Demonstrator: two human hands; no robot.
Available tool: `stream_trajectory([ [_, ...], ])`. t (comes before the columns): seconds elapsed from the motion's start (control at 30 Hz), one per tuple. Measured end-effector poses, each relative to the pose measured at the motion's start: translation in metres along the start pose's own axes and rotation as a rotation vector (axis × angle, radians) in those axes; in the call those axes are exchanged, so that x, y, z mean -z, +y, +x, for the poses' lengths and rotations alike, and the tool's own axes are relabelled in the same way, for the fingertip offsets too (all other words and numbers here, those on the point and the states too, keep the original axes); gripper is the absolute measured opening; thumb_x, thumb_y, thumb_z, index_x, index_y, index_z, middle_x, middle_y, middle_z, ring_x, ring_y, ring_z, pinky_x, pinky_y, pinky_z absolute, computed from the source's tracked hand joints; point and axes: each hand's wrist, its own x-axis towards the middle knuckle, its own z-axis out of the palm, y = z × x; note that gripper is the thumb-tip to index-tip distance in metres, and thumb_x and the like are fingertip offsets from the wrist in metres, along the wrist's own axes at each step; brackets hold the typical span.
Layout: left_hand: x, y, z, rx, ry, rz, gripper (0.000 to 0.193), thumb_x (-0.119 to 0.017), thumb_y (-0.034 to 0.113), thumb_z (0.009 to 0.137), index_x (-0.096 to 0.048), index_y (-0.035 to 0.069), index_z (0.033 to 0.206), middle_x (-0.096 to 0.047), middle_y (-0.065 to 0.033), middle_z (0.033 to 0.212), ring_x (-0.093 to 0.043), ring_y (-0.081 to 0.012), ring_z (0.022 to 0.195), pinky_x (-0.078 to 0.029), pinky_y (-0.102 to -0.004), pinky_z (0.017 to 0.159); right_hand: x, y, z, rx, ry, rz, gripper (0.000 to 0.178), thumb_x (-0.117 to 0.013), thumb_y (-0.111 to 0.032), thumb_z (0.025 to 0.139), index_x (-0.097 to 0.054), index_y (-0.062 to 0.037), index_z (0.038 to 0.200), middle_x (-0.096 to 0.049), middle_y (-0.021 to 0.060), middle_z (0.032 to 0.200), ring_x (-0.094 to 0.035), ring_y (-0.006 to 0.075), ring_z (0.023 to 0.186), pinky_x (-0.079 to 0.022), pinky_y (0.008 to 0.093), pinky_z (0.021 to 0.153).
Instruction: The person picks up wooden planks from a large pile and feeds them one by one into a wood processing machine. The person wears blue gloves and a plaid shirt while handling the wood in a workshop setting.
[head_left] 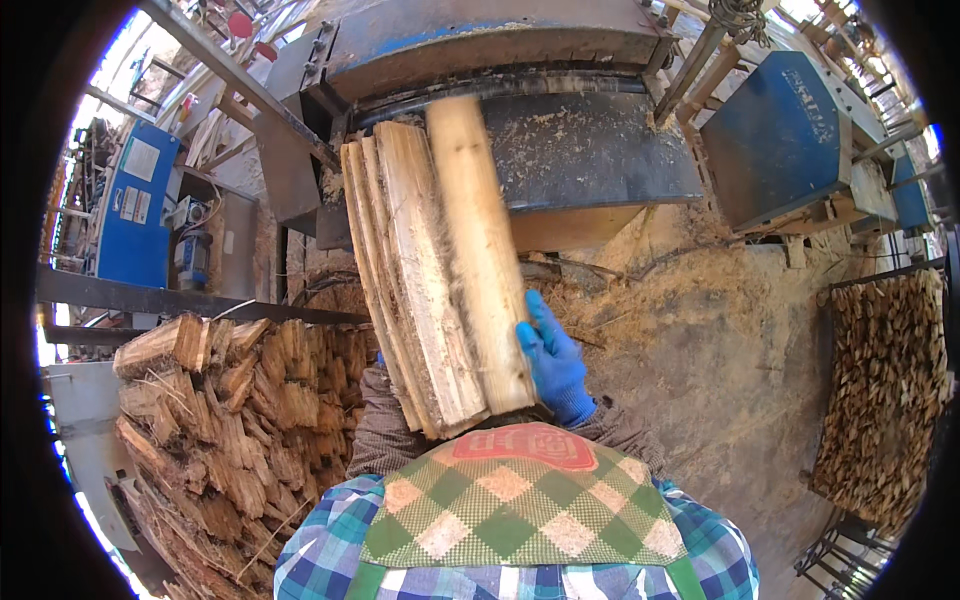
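A pale, smooth wooden board [478, 230] slants away from me, its far end on the dark metal bed of a machine [600, 150]. The far part of this board is slightly blurred. My right hand [560, 375], in a blue glove, grips its right edge close to the near end, thumb toward the top face. Left of it lies a stack of rough, split wooden boards [415, 260], resting along my left forearm [378, 425]. Only a sliver of blue glove shows of my left hand [380, 357]; its fingers are hidden by the stack.
A large pile of rough wood pieces [240, 400] stands at my left. Another stack [880, 390] sits in a rack at far right. Blue machine housings [775, 130] flank the bed, with a blue control cabinet [140, 205] at left. Sawdust covers the floor [690, 330].
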Motion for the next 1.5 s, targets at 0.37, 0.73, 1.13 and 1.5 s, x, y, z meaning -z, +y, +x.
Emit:
stream_trajectory([
  [0.37, 0.006, 0.043, 0.014, -0.041, -0.038, 0.037, 0.084, -0.052, 0.066, 0.096, -0.025, 0.018, 0.159, -0.031, -0.0176, 0.156, -0.036, -0.0355, 0.139, -0.043, -0.0543, 0.112, -0.013, -0.039, 0.066, -0.005, 0.058, -0.295, 0.056, -0.058, -0.033, 0.105, -0.043, -0.0089, 0.154, -0.064, 0.0202, 0.133, -0.066, 0.0183, 0.108, -0.054, 0.0354, 0.09],
  [0.73, 0.024, 0.057, 0.025, -0.023, 0.02, -0.015, 0.083, -0.05, 0.067, 0.096, -0.028, 0.017, 0.158, -0.036, -0.0175, 0.153, -0.041, -0.0348, 0.135, -0.045, -0.0536, 0.11, -0.025, -0.012, 0.1, 0.062, 0.115, -0.424, 0.052, -0.059, -0.032, 0.105, -0.05, -0.0081, 0.15, -0.067, 0.0178, 0.117, -0.065, 0.0186, 0.086, -0.057, 0.0328, 0.076],
  [1.13, 0.035, 0.052, 0.03, 0.004, 0.106, -0.072, 0.083, -0.049, 0.069, 0.095, -0.032, 0.016, 0.157, -0.041, -0.0174, 0.15, -0.046, -0.0341, 0.131, -0.048, -0.0529, 0.107, -0.063, -0.018, 0.26, 0.212, 0.586, -0.426, 0.028, -0.058, -0.009, 0.101, -0.066, -0.0051, 0.128, -0.062, 0.0169, 0.115, -0.065, 0.0303, 0.104, -0.055, 0.0401, 0.09],
  [1.5, 0.022, 0.057, 0.012, -0.054, 0.077, -0.017, 0.083, -0.048, 0.07, 0.095, -0.035, 0.015, 0.156, -0.046, -0.0173, 0.147, -0.05, -0.0334, 0.127, -0.05, -0.0523, 0.105, -0.052, -0.019, 0.249, 0.248, 0.355, -0.502, 0.044, -0.055, -0.035, 0.104, -0.06, -0.0064, 0.137, -0.06, 0.0195, 0.114, -0.063, 0.0301, 0.104, -0.054, 0.0409, 0.088],
])
